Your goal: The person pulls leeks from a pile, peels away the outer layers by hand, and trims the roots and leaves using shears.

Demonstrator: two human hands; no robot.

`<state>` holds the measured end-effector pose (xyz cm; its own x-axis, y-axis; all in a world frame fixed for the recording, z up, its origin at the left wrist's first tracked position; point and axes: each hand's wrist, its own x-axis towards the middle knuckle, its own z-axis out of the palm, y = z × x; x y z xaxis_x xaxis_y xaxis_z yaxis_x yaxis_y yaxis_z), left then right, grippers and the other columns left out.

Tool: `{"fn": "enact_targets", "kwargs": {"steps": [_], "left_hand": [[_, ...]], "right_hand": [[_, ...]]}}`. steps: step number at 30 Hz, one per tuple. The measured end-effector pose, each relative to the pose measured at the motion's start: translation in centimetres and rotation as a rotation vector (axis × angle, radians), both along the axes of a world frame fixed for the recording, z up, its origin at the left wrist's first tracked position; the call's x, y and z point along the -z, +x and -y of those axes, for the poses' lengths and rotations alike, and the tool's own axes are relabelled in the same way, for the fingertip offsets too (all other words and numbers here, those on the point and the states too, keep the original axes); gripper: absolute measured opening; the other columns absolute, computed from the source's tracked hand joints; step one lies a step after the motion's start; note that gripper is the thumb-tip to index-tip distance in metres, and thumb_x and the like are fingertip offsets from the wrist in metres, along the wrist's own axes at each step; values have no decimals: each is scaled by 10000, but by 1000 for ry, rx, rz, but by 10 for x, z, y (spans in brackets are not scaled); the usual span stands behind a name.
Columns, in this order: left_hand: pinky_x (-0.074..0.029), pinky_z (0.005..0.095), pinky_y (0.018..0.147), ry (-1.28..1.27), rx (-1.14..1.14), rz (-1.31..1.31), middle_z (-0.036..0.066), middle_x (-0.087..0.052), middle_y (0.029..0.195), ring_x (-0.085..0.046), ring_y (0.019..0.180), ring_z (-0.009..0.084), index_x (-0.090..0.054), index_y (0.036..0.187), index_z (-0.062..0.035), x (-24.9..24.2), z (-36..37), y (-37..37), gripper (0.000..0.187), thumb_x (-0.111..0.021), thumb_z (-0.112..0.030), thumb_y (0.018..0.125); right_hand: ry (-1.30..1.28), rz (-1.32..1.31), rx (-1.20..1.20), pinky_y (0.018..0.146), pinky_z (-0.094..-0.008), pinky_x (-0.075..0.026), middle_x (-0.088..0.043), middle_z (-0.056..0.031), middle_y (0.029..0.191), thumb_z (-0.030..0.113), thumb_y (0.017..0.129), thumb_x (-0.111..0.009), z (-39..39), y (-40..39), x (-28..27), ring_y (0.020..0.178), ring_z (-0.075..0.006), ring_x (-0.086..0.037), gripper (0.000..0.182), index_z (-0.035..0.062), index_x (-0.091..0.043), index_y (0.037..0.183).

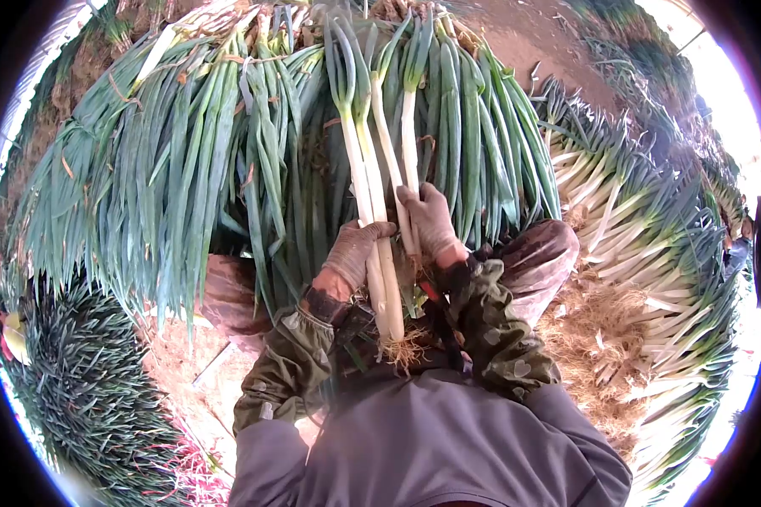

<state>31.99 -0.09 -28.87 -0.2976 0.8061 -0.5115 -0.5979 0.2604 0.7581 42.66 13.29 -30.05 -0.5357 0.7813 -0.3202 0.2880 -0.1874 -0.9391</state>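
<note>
My left hand [356,251], in a work glove, is closed around the white shafts of a pair of long green onions [372,203]. Their roots hang toward my lap and their green tops point away from me. Just to the right, my gloved right hand [429,221] grips more green onions [409,148] by their lower white shafts. The two bunches lie side by side, close together. Behind them hangs a thick pile of green onion leaves [473,127], with the tips drooping toward my knees.
On the right, many green onions [651,279] lie in rows, white ends and roots inward. Dark green leaf tops [84,389] are massed at lower left, beside red-pink strands [190,465]. My bent knees [543,262] flank the work. Bare soil [558,51] shows at the back.
</note>
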Motion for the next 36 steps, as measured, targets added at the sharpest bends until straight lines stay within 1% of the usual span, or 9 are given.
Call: {"fn": "enact_targets", "kwargs": {"steps": [5, 13, 17, 20, 24, 25, 29, 33, 36], "left_hand": [[-596, 335, 668, 59, -23, 109, 107, -736, 879, -722, 747, 210, -712, 1092, 26, 3, -7, 3, 270, -693, -181, 919], [-602, 379, 612, -5, -43, 123, 120, -733, 848, -719, 697, 251, -724, 1003, 47, -3, -22, 15, 162, -726, -55, 876], [-574, 334, 754, 13, -100, 31, 104, -737, 953, -716, 843, 198, -718, 1080, 16, 9, -15, 22, 261, -774, -130, 870], [-567, 328, 715, 14, -72, -8, 96, -736, 944, -713, 816, 193, -718, 1079, 9, 18, -8, 15, 259, -776, -144, 877], [-564, 319, 668, -61, -99, -7, 88, -746, 922, -714, 755, 193, -721, 1066, 12, -18, -7, 12, 282, -785, -196, 886], [-575, 326, 667, -12, -98, 10, 109, -751, 919, -719, 744, 198, -719, 1067, 20, 11, -13, 1, 302, -775, -221, 896], [-603, 356, 719, 30, -59, 139, 125, -750, 956, -733, 796, 229, -701, 1114, 24, 6, -33, -10, 298, -746, -191, 913], [-574, 354, 769, 16, -70, 52, 121, -734, 981, -710, 836, 230, -686, 1127, 31, 22, -38, 10, 297, -752, -132, 887], [-514, 331, 796, 8, -87, -10, 105, -719, 968, -674, 860, 218, -710, 1070, 40, 3, -24, 31, 248, -735, -92, 862]], "right_hand": [[228, 247, -237, 715, -317, -506, -673, -86, 821, 254, 1005, -625, 34, 49, -17, 783, -122, -586, 307, -50, -655, 1035], [-134, -88, -75, 771, -260, -482, -659, -21, 921, 278, 1004, -624, 31, 74, -19, 837, -98, -572, 380, -82, -664, 1117], [-212, -194, -63, 832, -283, -489, -671, -50, 1000, 311, 1004, -639, 24, 47, 13, 897, -112, -582, 399, -60, -648, 1151], [-376, -241, -81, 802, -285, -493, -652, -34, 954, 322, 1001, -650, 31, 47, 12, 872, -111, -588, 386, -39, -646, 1137], [-339, -229, -125, 713, -257, -519, -652, -18, 960, 281, 1018, -622, 31, 56, -13, 839, -79, -606, 297, 7, -636, 1130], [-247, -212, -163, 655, -245, -502, -645, -18, 940, 248, 1009, -615, 35, 64, -29, 799, -67, -591, 271, -4, -643, 1104], [-67, 5, -331, 747, -246, -478, -626, -18, 910, 272, 974, -652, 58, 96, -26, 842, -64, -561, 317, -24, -644, 1089], [-99, -54, -174, 758, -252, -480, -649, -31, 958, 247, 1004, -604, 48, 103, -8, 858, -67, -568, 304, -33, -637, 1117], [-255, -135, -24, 739, -309, -512, -670, -106, 953, 260, 1004, -595, 47, 88, 0, 833, -168, -607, 318, -19, -620, 1155]]}}
